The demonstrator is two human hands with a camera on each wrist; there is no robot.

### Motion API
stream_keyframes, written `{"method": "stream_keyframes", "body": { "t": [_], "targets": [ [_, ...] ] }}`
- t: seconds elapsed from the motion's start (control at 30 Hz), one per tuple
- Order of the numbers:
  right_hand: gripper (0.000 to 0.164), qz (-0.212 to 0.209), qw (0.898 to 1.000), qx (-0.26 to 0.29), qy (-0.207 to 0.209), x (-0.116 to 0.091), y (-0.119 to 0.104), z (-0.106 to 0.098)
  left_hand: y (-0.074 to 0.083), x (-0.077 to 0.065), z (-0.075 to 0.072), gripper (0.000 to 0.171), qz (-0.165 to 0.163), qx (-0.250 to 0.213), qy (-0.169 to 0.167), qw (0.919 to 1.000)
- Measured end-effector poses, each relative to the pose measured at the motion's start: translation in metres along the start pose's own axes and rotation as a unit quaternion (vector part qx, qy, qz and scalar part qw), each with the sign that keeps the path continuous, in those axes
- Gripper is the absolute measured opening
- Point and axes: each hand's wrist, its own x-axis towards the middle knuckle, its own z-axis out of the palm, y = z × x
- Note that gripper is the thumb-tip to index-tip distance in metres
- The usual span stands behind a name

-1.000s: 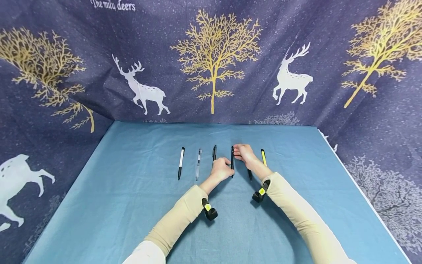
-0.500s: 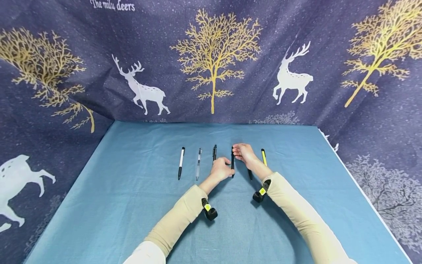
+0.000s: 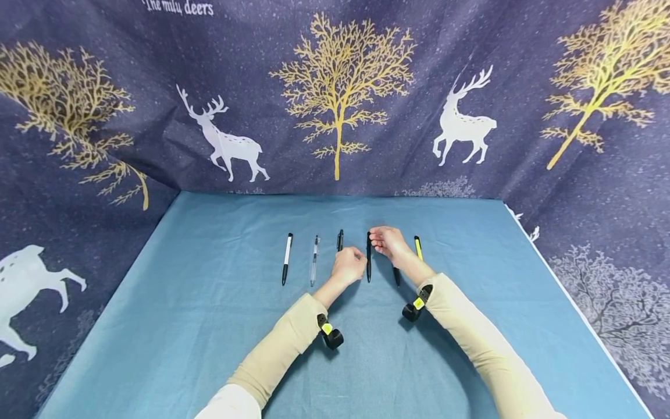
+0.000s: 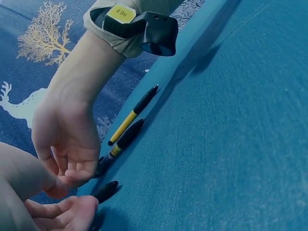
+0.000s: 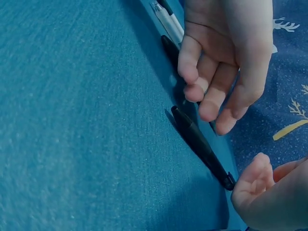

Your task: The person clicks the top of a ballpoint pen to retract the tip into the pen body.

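A black pen lies lengthwise on the blue cloth between both hands. My left hand hovers left of its near end, fingers loosely bent and apart from it, partly covering another black pen with a clip. At the far end of the middle pen is my right hand; in the right wrist view its fingertips are beside the clip end, and I cannot tell whether they touch. Under the right wrist, a further black pen is mostly hidden in the head view; its label shows in the left wrist view.
To the left lie a white-and-black pen and a clear pen. A yellow-and-black pen is at the right, partly behind the right forearm. A dark printed curtain stands along the table's back edge.
My left hand has let go of the near end of the middle black pen and drawn slightly back to the left. The right hand has barely moved, and the pen lies straight.
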Motion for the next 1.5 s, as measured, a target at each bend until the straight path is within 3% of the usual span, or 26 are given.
{"method": "stream_keyframes", "body": {
  "t": [0.33,0.47,0.63,0.73,0.77,0.87,0.97,1.0,1.2,1.3,1.5],
  "targets": [
    [0.024,-0.002,0.994,0.082,-0.067,-0.002,-0.004,-0.006,0.001,0.004,-0.002,0.035,0.018,-0.098,-0.012,0.9950],
    [0.018,0.001,0.990,0.100,-0.098,-0.003,-0.005,-0.009,0.003,0.005,-0.001,0.035,0.006,-0.128,-0.023,0.9915],
    [0.021,0.012,0.988,0.117,-0.101,-0.003,-0.002,-0.012,0.004,0.005,-0.003,0.032,-0.010,-0.181,-0.048,0.9824],
    [0.022,-0.003,0.987,0.123,-0.104,-0.003,0.002,-0.015,0.004,0.005,-0.005,0.033,-0.018,-0.202,-0.057,0.9775],
    [0.020,-0.014,0.982,0.143,-0.125,0.006,0.008,-0.020,0.004,0.005,-0.005,0.033,-0.020,-0.204,-0.059,0.9769],
    [0.019,-0.027,0.977,0.159,-0.139,0.004,0.007,-0.026,0.006,0.004,-0.004,0.034,-0.024,-0.211,-0.063,0.9752],
    [0.021,-0.015,0.974,0.179,-0.137,0.002,0.004,-0.029,0.008,0.004,-0.002,0.033,-0.021,-0.226,-0.075,0.9710],
    [0.024,-0.003,0.978,0.174,-0.117,-0.007,-0.002,-0.026,0.009,0.004,-0.001,0.032,-0.020,-0.233,-0.079,0.9691],
    [0.031,0.035,0.966,0.229,-0.112,-0.009,-0.008,-0.032,0.012,0.003,0.004,0.028,-0.023,-0.247,-0.097,0.9640],
    [0.032,0.027,0.969,0.219,-0.107,-0.009,-0.009,-0.036,0.014,0.001,0.008,0.026,-0.026,-0.247,-0.105,0.9629],
    [0.026,0.012,0.987,0.141,-0.080,-0.008,-0.014,-0.041,0.020,-0.002,0.013,0.025,-0.037,-0.250,-0.119,0.9602]
  ]
}}
